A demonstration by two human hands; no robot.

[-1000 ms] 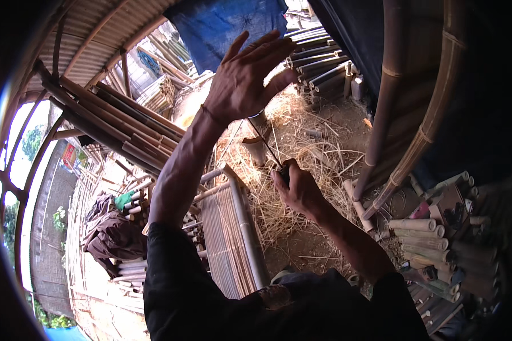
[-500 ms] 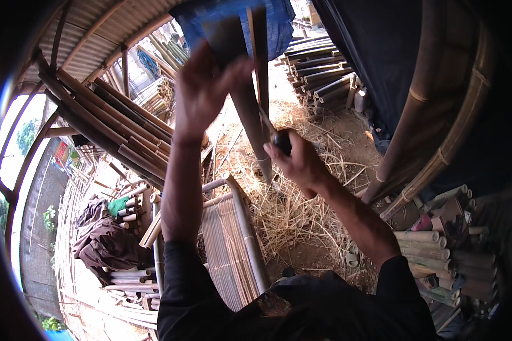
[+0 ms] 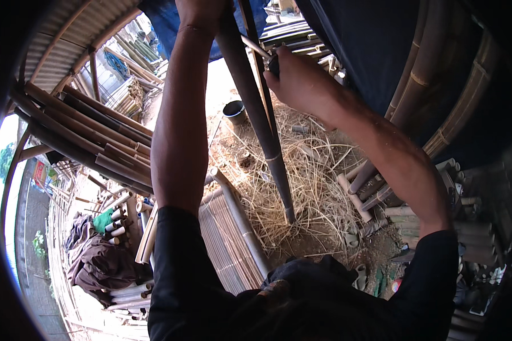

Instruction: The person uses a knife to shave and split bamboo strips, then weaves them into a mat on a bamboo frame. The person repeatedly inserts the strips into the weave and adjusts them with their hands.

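Observation:
My left hand is raised at the upper edge of the view, beside the upper part of a dark bamboo pole. Its fingers are out of sight. The pole slants down, its lower end among shavings on the ground. To the right of the pole, my right hand is closed round the black handle of a tool. A narrow pale metal shaft or blade runs from that handle toward the pole; I cannot make out its exact kind. A second thin strip stands close behind the pole.
Straw-like shavings cover the ground, with a black bucket beyond. A slatted bamboo frame lies near my body. Bamboo poles rest on a rack at left. Thick bent bamboo and a dark sheet stand at right.
Both hands have moved up and farther away, the right one with its tool. My left hand, open and blurred earlier, is now at the upper edge. The view has shifted, bringing the bucket into sight.

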